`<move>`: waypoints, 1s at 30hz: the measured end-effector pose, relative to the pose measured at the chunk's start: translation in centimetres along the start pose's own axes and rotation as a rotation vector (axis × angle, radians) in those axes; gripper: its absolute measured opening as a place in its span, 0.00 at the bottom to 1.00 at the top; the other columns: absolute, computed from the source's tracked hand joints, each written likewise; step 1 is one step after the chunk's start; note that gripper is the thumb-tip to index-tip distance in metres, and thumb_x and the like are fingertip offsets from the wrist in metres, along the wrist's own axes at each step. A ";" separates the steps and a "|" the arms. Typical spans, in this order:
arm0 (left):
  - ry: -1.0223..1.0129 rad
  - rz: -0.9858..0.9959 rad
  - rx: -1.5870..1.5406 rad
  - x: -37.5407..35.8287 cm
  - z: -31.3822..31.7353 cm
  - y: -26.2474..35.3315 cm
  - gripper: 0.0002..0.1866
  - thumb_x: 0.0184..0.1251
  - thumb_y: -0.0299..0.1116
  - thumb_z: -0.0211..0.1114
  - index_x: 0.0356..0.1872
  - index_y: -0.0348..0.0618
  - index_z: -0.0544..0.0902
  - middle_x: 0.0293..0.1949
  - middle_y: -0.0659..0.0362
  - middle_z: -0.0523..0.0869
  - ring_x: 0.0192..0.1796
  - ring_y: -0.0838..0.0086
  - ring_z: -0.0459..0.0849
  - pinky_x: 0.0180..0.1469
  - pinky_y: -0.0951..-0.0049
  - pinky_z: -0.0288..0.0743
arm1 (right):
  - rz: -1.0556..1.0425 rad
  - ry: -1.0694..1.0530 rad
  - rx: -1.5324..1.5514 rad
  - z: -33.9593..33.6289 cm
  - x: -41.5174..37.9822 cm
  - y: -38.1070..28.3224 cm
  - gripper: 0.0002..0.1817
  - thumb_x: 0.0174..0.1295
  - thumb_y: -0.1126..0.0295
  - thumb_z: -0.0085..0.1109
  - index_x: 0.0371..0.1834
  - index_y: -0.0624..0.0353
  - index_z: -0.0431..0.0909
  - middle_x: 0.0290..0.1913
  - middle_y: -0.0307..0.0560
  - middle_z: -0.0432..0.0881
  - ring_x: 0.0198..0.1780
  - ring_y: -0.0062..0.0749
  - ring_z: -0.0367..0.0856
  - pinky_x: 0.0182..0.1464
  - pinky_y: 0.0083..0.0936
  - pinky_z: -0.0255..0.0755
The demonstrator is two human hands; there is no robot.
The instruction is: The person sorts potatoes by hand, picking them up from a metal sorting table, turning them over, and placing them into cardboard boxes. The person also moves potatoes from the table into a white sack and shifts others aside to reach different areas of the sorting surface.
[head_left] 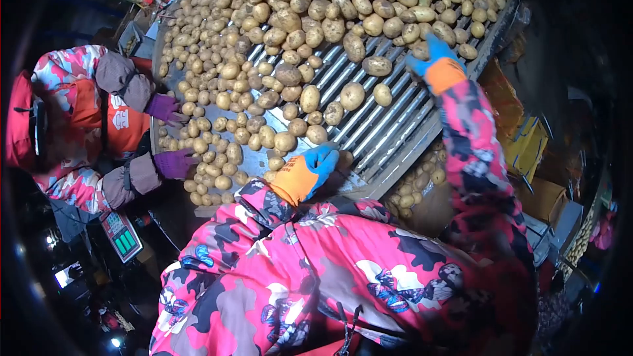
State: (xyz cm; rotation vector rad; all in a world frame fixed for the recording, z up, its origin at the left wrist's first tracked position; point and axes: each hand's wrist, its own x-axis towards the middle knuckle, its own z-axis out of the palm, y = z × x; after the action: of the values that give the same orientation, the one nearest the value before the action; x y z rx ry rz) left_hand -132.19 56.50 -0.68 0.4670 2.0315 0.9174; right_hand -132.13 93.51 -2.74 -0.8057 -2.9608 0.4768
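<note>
Many potatoes (351, 95) lie on a slatted metal sorting table, heaped thickest along its far side. My left hand (304, 173), in an orange and blue glove, is at the near edge. Its fingers are curled together against a partly hidden, shadowed potato (344, 160). My right hand (438, 66), gloved the same way, reaches to the table's right side. Its thumb and fingers close around a potato (419, 49) at the edge of the heap. Loose potatoes lie on the bars between my two hands.
At the left a co-worker's purple-gloved hands (175, 164) touch small potatoes. More potatoes (412, 188) lie below the table's near right edge. Yellow packaging (529, 148) and a cardboard box (542, 199) stand at the right. A scale with a green display (123, 240) is at lower left.
</note>
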 end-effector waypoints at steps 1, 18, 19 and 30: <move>0.010 0.008 -0.024 0.0 -0.1 0.1 0.24 0.69 0.51 0.56 0.56 0.46 0.79 0.48 0.46 0.85 0.52 0.55 0.84 0.54 0.63 0.75 | -0.108 -0.025 0.026 1.2 0.7 -1.0 0.42 0.56 0.42 0.62 0.68 0.58 0.67 0.61 0.61 0.75 0.63 0.52 0.74 0.64 0.38 0.68; 0.262 0.193 -0.554 3.5 -1.5 2.6 0.39 0.54 0.34 0.75 0.68 0.43 0.67 0.52 0.54 0.82 0.47 0.68 0.83 0.48 0.69 0.78 | 0.023 -0.652 1.364 2.3 -7.2 -12.1 0.34 0.63 0.44 0.56 0.63 0.59 0.69 0.56 0.49 0.80 0.50 0.35 0.81 0.53 0.33 0.74; 0.306 0.353 -0.381 4.0 -1.1 2.0 0.35 0.54 0.33 0.73 0.65 0.42 0.69 0.51 0.50 0.82 0.46 0.62 0.83 0.47 0.66 0.78 | -0.222 -0.576 1.272 4.7 -6.9 -11.3 0.35 0.58 0.46 0.63 0.62 0.59 0.70 0.55 0.51 0.80 0.47 0.38 0.83 0.49 0.34 0.78; 0.268 0.579 0.156 0.5 -2.0 5.1 0.31 0.51 0.36 0.72 0.58 0.40 0.75 0.50 0.44 0.81 0.52 0.49 0.81 0.51 0.58 0.75 | -0.248 -0.408 1.072 -0.5 -10.1 -14.5 0.17 0.67 0.58 0.56 0.42 0.62 0.82 0.34 0.43 0.84 0.34 0.27 0.82 0.36 0.27 0.77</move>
State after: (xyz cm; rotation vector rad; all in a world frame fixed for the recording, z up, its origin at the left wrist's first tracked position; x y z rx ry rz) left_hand -134.12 59.33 3.56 1.1087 2.2618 1.2149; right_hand -130.46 76.73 2.59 -0.2088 -2.3853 2.0925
